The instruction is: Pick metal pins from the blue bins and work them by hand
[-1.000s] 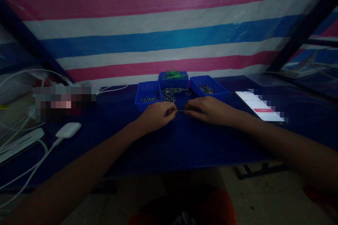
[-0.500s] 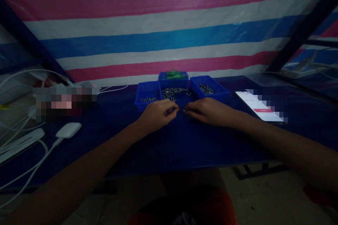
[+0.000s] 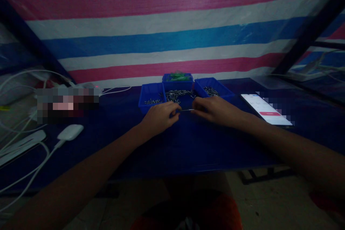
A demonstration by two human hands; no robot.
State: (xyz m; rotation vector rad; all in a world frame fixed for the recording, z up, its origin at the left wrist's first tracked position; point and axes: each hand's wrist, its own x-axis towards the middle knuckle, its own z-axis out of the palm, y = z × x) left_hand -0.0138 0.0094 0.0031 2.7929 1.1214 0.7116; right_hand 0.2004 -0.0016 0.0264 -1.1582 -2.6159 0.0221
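A thin, dark piece (image 3: 186,110) is pinched roughly level between the left hand (image 3: 162,115) and the right hand (image 3: 212,108), which are kept slightly apart; whether it is one part or two cannot be told in this dim light. It is held over the desk (image 3: 175,147), just in front of a heap of small metal pieces (image 3: 176,94) that is flanked by two blue bins (image 3: 152,90).

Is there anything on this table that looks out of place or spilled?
Perhaps one thing: many small metal pieces appear to lie loose on the blue table, between the left bin and the right bin, while similar ones sit inside those bins. It may be deliberate; I see no clear damage.
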